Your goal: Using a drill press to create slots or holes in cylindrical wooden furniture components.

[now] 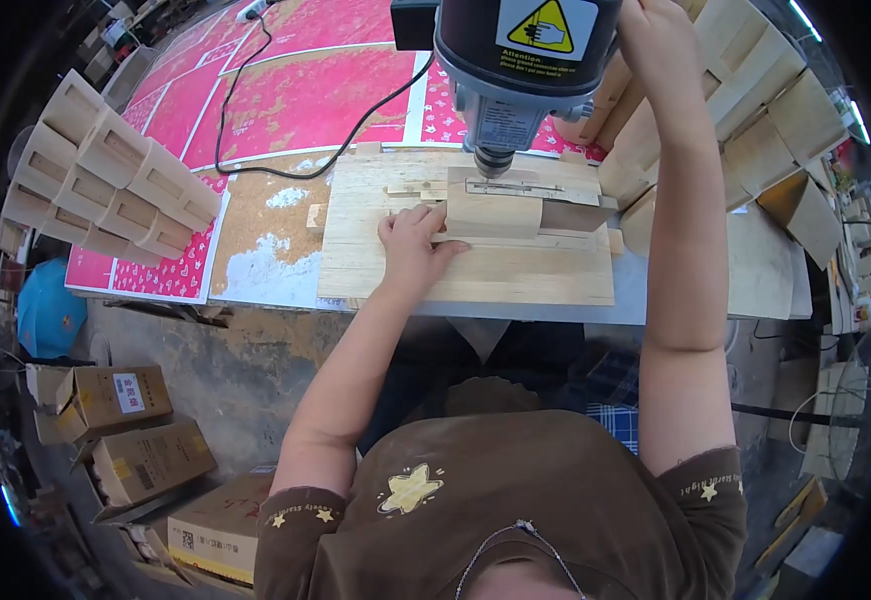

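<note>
Workshop bench with a pink patterned covering; the drill press serves as landmark for all positions. Left of the drill press stand stacked wooden boxes, and a black cable loops across the bench on the same side. Beneath the drill press, below its chuck, a pale wooden workpiece lies on a flat board. The left hand, thumb and fingers apart, rests against the workpiece, just left of the drill press; the right hand is raised at the right of the drill press, partly cut off, and what it grasps cannot be told. The hands are well apart. Probable hazards: with one hand steadying the workpiece and no clamp evident, torque from a turning bit could twist the piece or slide it across the board, spoiling any hole; the left hand, near the chuck, could then be struck. Also, the cable, if snagged, might tug the drill press
</note>
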